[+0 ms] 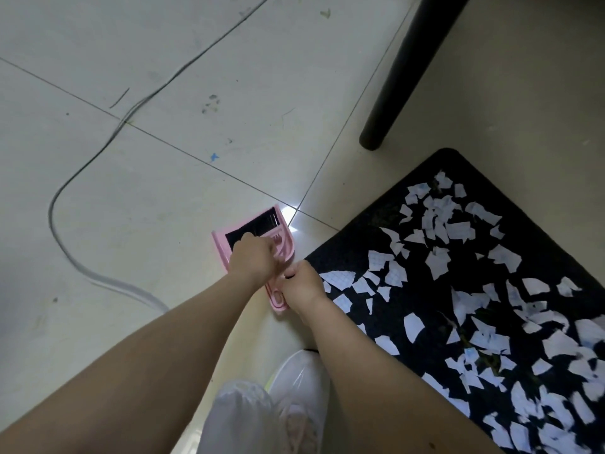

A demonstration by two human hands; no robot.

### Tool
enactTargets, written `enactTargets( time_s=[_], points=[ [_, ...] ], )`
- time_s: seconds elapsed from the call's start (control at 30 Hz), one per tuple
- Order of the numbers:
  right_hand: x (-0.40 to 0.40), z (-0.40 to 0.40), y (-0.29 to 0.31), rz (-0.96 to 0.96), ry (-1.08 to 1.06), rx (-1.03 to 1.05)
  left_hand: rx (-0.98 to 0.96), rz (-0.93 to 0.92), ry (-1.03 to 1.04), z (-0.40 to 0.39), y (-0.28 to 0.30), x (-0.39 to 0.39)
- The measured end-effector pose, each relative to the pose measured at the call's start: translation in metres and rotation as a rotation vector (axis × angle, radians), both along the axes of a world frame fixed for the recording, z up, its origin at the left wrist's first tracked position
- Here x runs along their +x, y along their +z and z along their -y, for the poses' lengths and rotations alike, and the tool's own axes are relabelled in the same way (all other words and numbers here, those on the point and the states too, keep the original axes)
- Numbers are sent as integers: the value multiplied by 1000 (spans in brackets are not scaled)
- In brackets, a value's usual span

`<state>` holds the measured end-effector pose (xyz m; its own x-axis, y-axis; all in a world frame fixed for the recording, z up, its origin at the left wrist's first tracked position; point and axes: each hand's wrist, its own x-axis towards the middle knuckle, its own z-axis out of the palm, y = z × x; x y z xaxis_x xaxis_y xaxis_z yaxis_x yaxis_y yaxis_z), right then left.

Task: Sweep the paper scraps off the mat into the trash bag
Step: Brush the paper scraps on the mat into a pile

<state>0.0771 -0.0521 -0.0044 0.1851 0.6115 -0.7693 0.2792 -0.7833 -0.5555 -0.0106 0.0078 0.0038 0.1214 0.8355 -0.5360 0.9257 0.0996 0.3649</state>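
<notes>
Pale tiled floor (163,178), scuffed and marked. Grey cable (98,158) trailing from 12 o'clock down toward 9 o'clock. Black furniture leg (402,77) standing at 1 o'clock. White shoe (301,385) at 6 o'clock.

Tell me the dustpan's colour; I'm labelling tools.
Pink dustpan, seen in the head view, lying on the floor.

A single head-worn wide-angle view looks steeply down and forward at the tiled floor (157,178) from close above. Both forearms reach in from the bottom edge; the mat (422,283) fills the lower right, and a black furniture leg (402,77) crosses the top right.
</notes>
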Motion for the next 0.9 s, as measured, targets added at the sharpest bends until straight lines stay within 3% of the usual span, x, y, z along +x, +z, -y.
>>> enactTargets(
  time_s=[0.2,0.33,0.43,0.57,0.7,0.8,0.9],
  points=[
    [-3,-18,16,-247,-106,-97,239,209,245,-18,16,-16],
    [4,-16,21,-138,-213,193,240,461,485,-29,30,-5],
    [15,-20,18,-41,-149,335,128,688,639,-32,44,11],
    [29,-24,21,287,60,398,-119,840,584,-23,57,37],
    [49,-3,33,434,-74,500,-262,797,397,-15,65,57],
    [55,6,36,393,-131,487,-309,743,277,-7,64,64],
    [61,10,43,365,-173,437,-301,723,368,-2,61,67]
  ],
)
